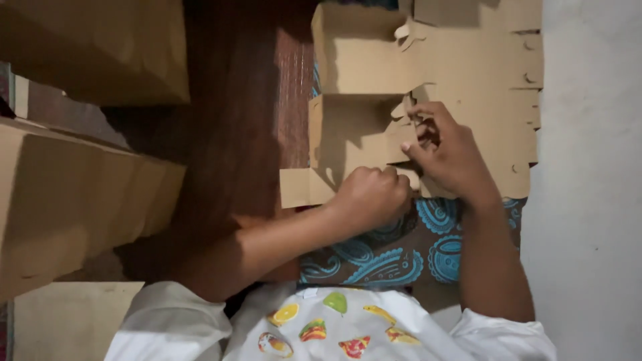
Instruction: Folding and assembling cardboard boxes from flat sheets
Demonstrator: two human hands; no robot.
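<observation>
A flat die-cut cardboard box blank (354, 134) with flaps and slots lies in front of me over a blue paisley cloth (401, 254). My left hand (371, 195) is fisted and presses on the blank's near edge, pinching a flap. My right hand (448, 150) grips a tabbed flap near the blank's middle, its fingers curled around the cardboard edge. A second panel of the same blank (428, 47) extends further away from me.
Folded cardboard boxes (73, 187) are stacked at the left, another (100, 47) sits at the top left, and a flat piece (67, 317) lies at the bottom left. A dark wooden surface (227, 134) runs between them. A pale floor or wall (588, 167) fills the right.
</observation>
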